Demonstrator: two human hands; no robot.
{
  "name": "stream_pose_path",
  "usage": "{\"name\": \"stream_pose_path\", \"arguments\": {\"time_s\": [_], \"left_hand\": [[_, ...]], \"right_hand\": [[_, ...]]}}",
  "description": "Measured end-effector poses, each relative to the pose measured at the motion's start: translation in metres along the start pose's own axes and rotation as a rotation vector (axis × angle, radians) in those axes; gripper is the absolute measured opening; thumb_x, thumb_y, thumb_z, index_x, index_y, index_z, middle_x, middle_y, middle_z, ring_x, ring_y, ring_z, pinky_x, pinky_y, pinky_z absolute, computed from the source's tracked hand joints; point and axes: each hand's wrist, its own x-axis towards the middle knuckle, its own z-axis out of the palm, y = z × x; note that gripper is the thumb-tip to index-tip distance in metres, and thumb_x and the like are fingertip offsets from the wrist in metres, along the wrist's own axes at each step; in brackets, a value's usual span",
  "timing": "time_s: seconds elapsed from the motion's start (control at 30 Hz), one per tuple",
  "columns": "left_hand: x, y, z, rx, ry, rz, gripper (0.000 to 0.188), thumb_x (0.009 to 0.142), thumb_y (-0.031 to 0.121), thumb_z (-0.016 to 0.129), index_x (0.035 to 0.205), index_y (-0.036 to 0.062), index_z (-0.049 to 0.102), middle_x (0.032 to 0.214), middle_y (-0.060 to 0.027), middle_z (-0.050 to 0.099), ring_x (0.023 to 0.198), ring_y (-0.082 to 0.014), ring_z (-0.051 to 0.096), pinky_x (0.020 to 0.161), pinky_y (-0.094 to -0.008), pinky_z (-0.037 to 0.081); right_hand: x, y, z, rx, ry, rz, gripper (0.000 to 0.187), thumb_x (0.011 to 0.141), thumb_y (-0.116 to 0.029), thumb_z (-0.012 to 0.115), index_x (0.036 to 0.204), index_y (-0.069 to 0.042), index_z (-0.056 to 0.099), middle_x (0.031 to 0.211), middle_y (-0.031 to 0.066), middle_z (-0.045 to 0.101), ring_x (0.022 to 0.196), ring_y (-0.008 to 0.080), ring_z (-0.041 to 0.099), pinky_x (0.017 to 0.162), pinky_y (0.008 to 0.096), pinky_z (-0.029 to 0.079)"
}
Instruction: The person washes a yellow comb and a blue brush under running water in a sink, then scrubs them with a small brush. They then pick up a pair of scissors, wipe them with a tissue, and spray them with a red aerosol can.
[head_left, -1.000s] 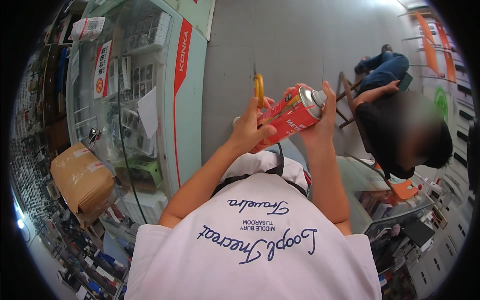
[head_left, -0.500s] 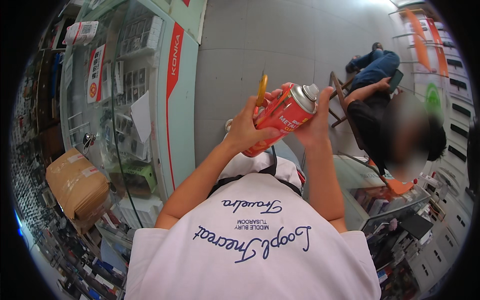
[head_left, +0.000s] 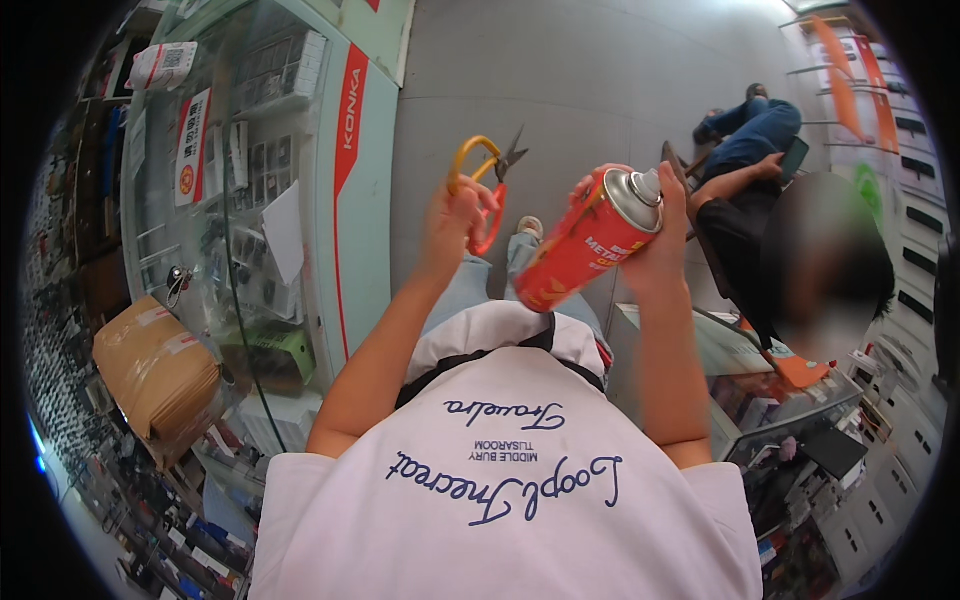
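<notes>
My left hand (head_left: 458, 222) is closed on a pair of scissors (head_left: 484, 172) with one yellow and one red handle loop. The dark blades stick out past my fingers, slightly parted. In my right hand (head_left: 655, 250) is a red spray can (head_left: 588, 240), tilted with its white nozzle up and to the right. The fingers wrap behind the can, and the thumb lies along its nozzle side. A gap of floor shows between the scissors and the can.
To the left stands a glass display case (head_left: 290, 230), with a brown cardboard box (head_left: 155, 375) near it. Another person (head_left: 745, 200) sits at the right on a wooden chair, holding a phone (head_left: 793, 158). A glass counter (head_left: 700, 370) stands at the lower right.
My left hand has come off the can and moved left, turning the scissors so both loops and the blades show. My right hand has carried the can slightly right.
</notes>
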Motion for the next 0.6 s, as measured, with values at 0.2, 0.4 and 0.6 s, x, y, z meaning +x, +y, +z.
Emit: {"name": "stream_pose_path", "arguments": {"time_s": [0.2, 0.4, 0.6], "left_hand": [[0.013, 0.05, -0.025, 0.021, 0.13, 0.165, 0.044, 0.085, 0.052, 0.037, 0.071, 0.0104, 0.038, 0.062, -0.0019, 0.041, 0.041, -0.0034, 0.025, 0.038, -0.0159, 0.021], [0.006, 0.085, -0.017, -0.022, 0.103, 0.05, 0.044, 0.085, 0.054, 0.035, 0.07, 0.0121, 0.035, 0.059, -0.0021, 0.04, 0.039, -0.0028, 0.022, 0.035, -0.0154, 0.02], [0.01, 0.082, -0.011, -0.024, 0.121, -0.018, 0.044, 0.085, 0.054, 0.034, 0.071, 0.0125, 0.035, 0.058, -0.0017, 0.039, 0.038, -0.0026, 0.023, 0.034, -0.0155, 0.021]], "right_hand": [[0.023, 0.015, -0.02, -0.285, 0.187, 0.164, 0.034, 0.076, -0.039, 0.057, 0.085, -0.006, 0.053, 0.075, 0.0076, 0.058, 0.068, 0.0159, 0.058, 0.065, 0.0281, 0.047], [0.046, 0.035, -0.029, -0.196, 0.157, 0.291, 0.04, 0.072, -0.041, 0.06, 0.087, -0.006, 0.049, 0.077, 0.0067, 0.056, 0.069, 0.0174, 0.058, 0.064, 0.0334, 0.048], [0.056, 0.051, -0.051, -0.156, 0.245, 0.307, 0.05, 0.071, -0.049, 0.056, 0.083, 0.0, 0.053, 0.074, 0.0137, 0.06, 0.066, 0.0224, 0.06, 0.064, 0.0352, 0.051]]}}
